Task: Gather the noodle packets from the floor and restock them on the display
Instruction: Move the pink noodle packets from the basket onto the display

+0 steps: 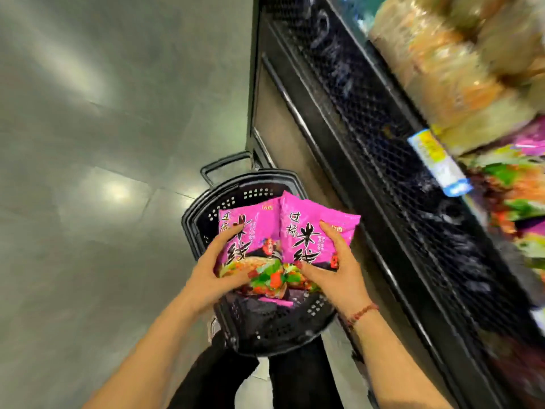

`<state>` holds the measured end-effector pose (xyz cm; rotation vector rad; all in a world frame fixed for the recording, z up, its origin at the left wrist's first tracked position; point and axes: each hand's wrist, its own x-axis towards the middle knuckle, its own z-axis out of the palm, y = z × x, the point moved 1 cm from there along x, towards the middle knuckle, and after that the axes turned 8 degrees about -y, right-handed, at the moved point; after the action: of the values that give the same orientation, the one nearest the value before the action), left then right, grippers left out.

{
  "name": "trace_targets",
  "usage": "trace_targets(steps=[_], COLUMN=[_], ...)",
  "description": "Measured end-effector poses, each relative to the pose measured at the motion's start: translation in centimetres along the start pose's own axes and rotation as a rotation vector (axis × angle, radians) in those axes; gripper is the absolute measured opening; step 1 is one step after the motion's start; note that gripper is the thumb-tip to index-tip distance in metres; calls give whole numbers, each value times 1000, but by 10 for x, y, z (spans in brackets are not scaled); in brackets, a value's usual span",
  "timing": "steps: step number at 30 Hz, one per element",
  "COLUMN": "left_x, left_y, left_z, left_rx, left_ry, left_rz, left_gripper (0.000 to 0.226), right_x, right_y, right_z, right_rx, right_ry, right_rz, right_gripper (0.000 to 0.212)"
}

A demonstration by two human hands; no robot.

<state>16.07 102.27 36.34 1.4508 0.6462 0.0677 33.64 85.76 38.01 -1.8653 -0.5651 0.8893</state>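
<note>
Above a black basket, my left hand grips a pink noodle packet, fingers curled over its front at the 9 o'clock edge. My right hand grips a second pink packet from its 3 o'clock side, thumb across the front. The two packets sit side by side, edges overlapping, printed faces up. A red beaded bracelet circles my right wrist. More pink packaging lies in the basket beneath. At the basket's 12 o'clock its handle sticks out over grey floor tiles. At 3 o'clock stands a black mesh display with a blurred price label, matching pink packets and tan packages.
</note>
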Motion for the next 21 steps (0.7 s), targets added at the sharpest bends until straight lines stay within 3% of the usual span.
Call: trace_targets(steps=[10, 19, 21], left_x=[-45, -14, -5], left_y=[147, 232, 246], left_z=[15, 89, 108], left_rx=[18, 197, 232], left_ry=[-141, -244, -261], left_rz=[212, 497, 551], left_gripper=[73, 72, 72], right_x=[-100, -138, -141], right_y=[-122, -157, -158], right_z=[-54, -147, -168], right_rx=[85, -5, -67], right_ry=[194, 413, 441], right_rz=[-164, -270, -260], right_gripper=[69, 70, 79])
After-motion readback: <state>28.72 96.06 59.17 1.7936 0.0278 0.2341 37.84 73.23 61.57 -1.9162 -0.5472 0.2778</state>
